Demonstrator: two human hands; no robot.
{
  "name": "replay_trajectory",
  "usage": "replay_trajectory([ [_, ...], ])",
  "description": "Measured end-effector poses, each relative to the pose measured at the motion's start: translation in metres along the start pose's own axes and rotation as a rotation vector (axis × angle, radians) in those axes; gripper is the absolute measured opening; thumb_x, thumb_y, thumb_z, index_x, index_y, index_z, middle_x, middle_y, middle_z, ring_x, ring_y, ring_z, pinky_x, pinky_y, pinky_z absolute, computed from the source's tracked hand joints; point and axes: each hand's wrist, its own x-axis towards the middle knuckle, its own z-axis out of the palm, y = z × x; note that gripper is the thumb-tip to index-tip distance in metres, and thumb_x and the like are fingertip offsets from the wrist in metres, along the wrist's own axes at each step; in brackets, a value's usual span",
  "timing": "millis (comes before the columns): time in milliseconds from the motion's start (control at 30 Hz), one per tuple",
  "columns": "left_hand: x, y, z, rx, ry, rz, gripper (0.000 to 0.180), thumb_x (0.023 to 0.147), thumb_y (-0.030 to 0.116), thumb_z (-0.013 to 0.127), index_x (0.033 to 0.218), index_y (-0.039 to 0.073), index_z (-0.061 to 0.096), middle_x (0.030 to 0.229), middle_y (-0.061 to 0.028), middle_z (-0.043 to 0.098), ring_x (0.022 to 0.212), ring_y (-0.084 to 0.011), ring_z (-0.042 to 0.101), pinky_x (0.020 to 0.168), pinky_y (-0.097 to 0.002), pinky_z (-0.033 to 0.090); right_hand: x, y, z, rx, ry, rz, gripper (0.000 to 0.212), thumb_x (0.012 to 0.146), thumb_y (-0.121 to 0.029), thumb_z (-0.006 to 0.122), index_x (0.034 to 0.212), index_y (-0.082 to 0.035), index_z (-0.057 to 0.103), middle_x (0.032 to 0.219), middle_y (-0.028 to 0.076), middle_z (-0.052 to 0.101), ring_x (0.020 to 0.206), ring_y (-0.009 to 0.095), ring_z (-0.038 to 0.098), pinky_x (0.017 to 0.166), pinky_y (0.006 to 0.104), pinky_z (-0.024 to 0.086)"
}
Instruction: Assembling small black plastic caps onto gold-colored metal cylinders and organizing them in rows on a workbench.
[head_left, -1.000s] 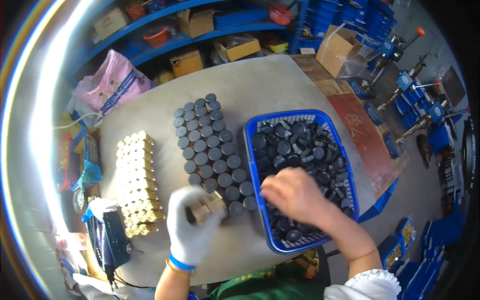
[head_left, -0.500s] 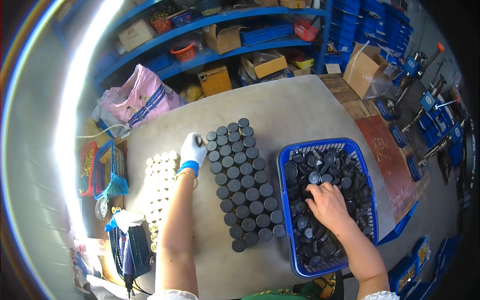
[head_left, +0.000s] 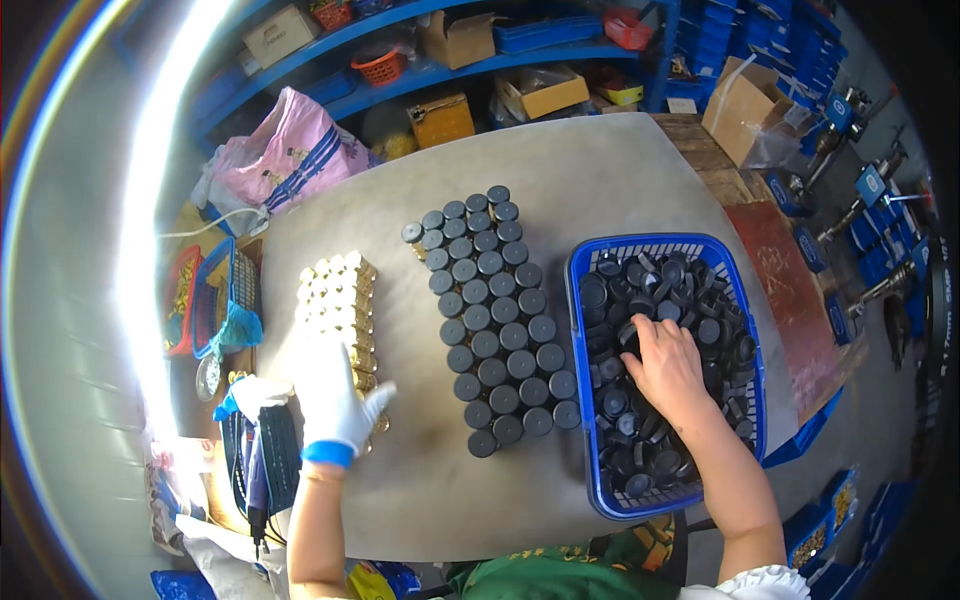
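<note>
My left hand (head_left: pixel 340 405), in a white glove with a blue cuff, is over the near part of the block of brass-coloured pieces (head_left: pixel 338 300). Its thumb stands away from the fingers, which are washed out by glare; I see nothing held. In rows at the middle of the table stand several brass pieces topped with round black caps (head_left: pixel 488 300). One capped piece (head_left: pixel 412 234) sits at the far left corner of these rows. Bare, my right hand (head_left: pixel 670 368) rests among loose black caps (head_left: pixel 625 425) in the blue basket (head_left: pixel 574 400), thumb and forefinger apart, other fingertips partly hidden.
The grey table (head_left: pixel 580 165) carries everything. At its left are a blue basket (head_left: pixel 242 285), a red basket (head_left: pixel 182 300) and a corded tool (head_left: pixel 256 470). A pink bag (head_left: pixel 295 150) and blue shelves (head_left: pixel 420 85) stand behind. Hand presses (head_left: pixel 855 215) line the right.
My left hand has left the far left corner of the capped rows, where a capped piece now stands, and moved nearer and left to the brass pieces. My right hand stays in the basket.
</note>
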Motion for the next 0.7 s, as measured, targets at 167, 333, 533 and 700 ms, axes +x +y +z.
replay_trajectory([
  [167,-0.072,0.024,-0.01,0.041,-0.099,-0.172,0.094,0.065,0.037,0.081,0.141,0.004,0.036,0.142,-0.0191,0.039,0.132,-0.038,0.034,0.11,-0.0551,0.02,-0.001,0.004,0.003,0.045,-0.035,-0.007,0.032,0.074,-0.017,0.074,0.095,-0.003,0.055,0.086,0.012,0.064,0.091,0.029,0.058,0.078,0.0406,0.045],
  [333,-0.09,0.02,0.003,0.112,-0.092,0.262,0.063,0.069,0.027,0.079,0.123,0.007,0.053,0.134,-0.0149,0.049,0.129,-0.0332,0.039,0.106,-0.0536,0.029,-0.007,0.01,-0.011,0.13,0.012,-0.133,0.019,0.078,-0.015,0.071,0.085,-0.001,0.06,0.084,0.013,0.063,0.086,0.031,0.059,0.078,0.0401,0.047],
  [533,-0.097,0.057,-0.052,-0.636,-0.007,-0.113,0.027,0.081,0.018,0.069,0.103,0.003,0.062,0.093,-0.0128,0.068,0.077,-0.0265,0.067,0.067,-0.0326,0.053,-0.028,-0.035,-0.07,0.972,-0.406,0.089,0.025,0.089,-0.015,0.065,0.108,-0.002,0.055,0.081,0.013,0.067,0.075,0.017,0.065,0.07,0.0287,0.05],
  [700,-0.086,0.14,-0.079,-1.692,-0.442,-0.489,0.027,0.092,0.025,0.059,0.103,0.001,0.061,0.092,-0.0049,0.064,0.075,-0.0107,0.06,0.064,-0.025,0.05,-0.073,-0.059,-0.053,1.794,-0.689,0.101,0.029,0.095,-0.008,0.056,0.123,0.0,0.053,0.097,0.004,0.065,0.084,0.008,0.062,0.076,0.0233,0.049],
])
